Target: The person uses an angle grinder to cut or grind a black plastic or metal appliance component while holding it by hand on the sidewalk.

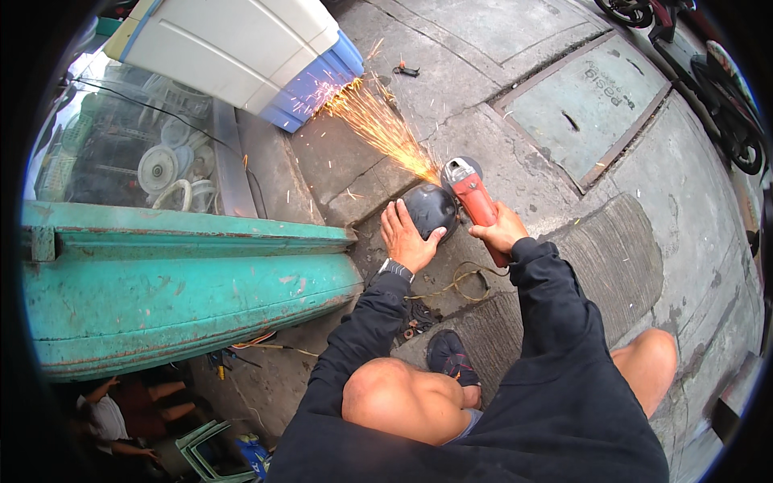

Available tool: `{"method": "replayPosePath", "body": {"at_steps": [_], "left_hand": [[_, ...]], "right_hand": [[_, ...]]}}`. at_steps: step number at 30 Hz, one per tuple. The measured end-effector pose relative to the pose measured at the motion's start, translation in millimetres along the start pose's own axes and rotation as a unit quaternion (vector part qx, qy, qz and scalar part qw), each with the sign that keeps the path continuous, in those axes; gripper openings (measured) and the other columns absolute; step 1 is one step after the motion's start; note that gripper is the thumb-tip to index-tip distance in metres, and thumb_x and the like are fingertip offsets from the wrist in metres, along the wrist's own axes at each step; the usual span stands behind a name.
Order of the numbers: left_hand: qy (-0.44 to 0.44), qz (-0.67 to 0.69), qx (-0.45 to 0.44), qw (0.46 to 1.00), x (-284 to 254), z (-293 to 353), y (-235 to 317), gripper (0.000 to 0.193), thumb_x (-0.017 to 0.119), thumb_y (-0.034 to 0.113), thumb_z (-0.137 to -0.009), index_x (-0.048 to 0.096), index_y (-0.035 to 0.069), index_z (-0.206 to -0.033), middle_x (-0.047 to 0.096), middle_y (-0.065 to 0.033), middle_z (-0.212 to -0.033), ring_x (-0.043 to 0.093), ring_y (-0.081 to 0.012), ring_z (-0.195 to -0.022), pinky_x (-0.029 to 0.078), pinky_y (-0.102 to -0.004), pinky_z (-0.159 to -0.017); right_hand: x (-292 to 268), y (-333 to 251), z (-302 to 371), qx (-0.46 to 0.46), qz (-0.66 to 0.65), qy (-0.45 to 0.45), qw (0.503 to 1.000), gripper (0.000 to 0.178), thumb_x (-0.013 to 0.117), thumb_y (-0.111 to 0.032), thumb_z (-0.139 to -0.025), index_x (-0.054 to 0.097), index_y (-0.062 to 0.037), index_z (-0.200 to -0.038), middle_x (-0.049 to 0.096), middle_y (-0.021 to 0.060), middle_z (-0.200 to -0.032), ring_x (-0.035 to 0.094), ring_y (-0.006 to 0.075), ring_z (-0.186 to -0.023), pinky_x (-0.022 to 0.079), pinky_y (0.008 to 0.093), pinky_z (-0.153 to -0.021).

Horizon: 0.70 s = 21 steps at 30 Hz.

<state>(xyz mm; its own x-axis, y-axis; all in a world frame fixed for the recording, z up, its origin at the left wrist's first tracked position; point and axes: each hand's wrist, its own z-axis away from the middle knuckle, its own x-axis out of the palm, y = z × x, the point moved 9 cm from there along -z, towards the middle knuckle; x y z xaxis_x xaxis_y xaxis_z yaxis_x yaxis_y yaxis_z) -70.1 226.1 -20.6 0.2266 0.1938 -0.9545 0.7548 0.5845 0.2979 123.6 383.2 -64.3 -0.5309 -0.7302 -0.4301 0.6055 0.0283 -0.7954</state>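
Note:
My right hand [499,229] is wrapped round the red body of an angle grinder [475,200]. Its disc meets the far edge of a glossy black domed object [429,211], whose kind I cannot make out. Orange sparks [382,133] stream from the contact toward the upper left. My left hand [409,236] grips the near left side of the domed object, thumb apart from the fingers, holding it against the ground. A metal-banded watch [396,269] is on my left wrist. The grinder's disc is partly hidden behind its head.
A white and blue chest [306,80] stands where the sparks land. To the left are a green painted ledge [193,290] and a glass case [129,153]. A cord [459,282] loops near my foot. Motorcycles [725,105] stand far right; another person [121,410] is at lower left.

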Motion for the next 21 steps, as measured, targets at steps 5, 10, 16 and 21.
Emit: {"method": "replayPosePath", "body": {"at_steps": [5, 10, 16, 21], "left_hand": [[-0.001, -0.003, 0.000, 1.000, -0.6, 0.9, 0.4, 0.119, 0.080, 0.061, -0.083, 0.020, -0.006, -0.161, 0.026, -0.0326, -0.163, 0.021, -0.0497, -0.153, 0.019, -0.0614, -0.125], [-0.005, -0.005, -0.003, 1.000, -0.9, 0.4, 1.4, 0.119, 0.080, 0.061, -0.083, 0.020, -0.007, -0.161, 0.026, -0.0329, -0.163, 0.022, -0.0497, -0.153, 0.019, -0.0613, -0.124], [-0.001, -0.007, -0.002, 1.000, -0.8, 0.4, 1.5, 0.119, 0.079, 0.062, -0.083, 0.020, -0.007, -0.161, 0.026, -0.0329, -0.163, 0.022, -0.0498, -0.152, 0.020, -0.0615, -0.124], [0.010, -0.025, 0.001, 1.000, -1.1, 0.5, 1.7, 0.119, 0.079, 0.063, -0.083, 0.022, -0.008, -0.160, 0.028, -0.0324, -0.161, 0.025, -0.0496, -0.150, 0.022, -0.0581, -0.124]], "right_hand": [[-0.9, 11.4, 13.2, -0.012, 0.001, 0.013, 1.000, 0.078, 0.088, -0.045, -0.072, 0.059, 0.0053, -0.124, 0.071, 0.0294, -0.115, 0.071, 0.0424, -0.107, 0.054, 0.0473, -0.094], [-2.9, 11.5, 20.2, 0.006, 0.007, 0.009, 1.000, 0.079, 0.088, -0.047, -0.072, 0.059, 0.0054, -0.124, 0.070, 0.0301, -0.116, 0.071, 0.0425, -0.108, 0.054, 0.0473, -0.094], [1.4, 6.5, 6.3, -0.002, -0.015, 0.006, 1.000, 0.080, 0.087, -0.048, -0.072, 0.059, 0.0050, -0.126, 0.070, 0.0299, -0.117, 0.070, 0.0421, -0.109, 0.054, 0.0463, -0.095], [2.7, -4.9, -4.3, 0.011, 0.012, -0.010, 1.000, 0.081, 0.087, -0.047, -0.072, 0.059, 0.0047, -0.128, 0.071, 0.0294, -0.117, 0.071, 0.0422, -0.109, 0.055, 0.0461, -0.095]]}}
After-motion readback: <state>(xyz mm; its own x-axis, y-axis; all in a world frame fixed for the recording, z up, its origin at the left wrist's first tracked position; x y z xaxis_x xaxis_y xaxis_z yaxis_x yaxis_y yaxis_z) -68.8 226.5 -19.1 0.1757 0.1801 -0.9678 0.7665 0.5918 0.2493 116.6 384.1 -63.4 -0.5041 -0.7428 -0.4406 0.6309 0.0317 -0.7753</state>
